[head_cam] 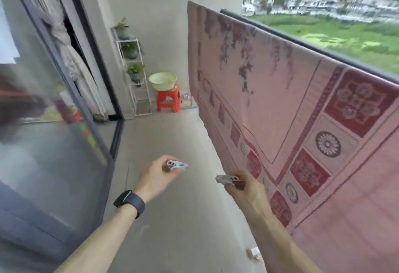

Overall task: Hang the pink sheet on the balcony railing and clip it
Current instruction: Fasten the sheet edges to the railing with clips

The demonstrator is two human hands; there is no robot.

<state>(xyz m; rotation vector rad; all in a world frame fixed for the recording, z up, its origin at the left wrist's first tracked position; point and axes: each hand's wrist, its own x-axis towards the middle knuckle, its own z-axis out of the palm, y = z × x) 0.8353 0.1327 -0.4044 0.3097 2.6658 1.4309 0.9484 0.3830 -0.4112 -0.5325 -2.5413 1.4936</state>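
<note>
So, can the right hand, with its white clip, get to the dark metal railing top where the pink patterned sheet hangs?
Probably yes. The right hand holds its white clip beside the pink patterned sheet, and nothing lies between it and the dark metal railing.

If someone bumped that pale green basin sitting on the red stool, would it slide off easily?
Probably. The basin looks like thin plastic, so it is likely light. It is wider than the red stool beneath and overhangs it, so a nudge could tip or slide it.
</note>
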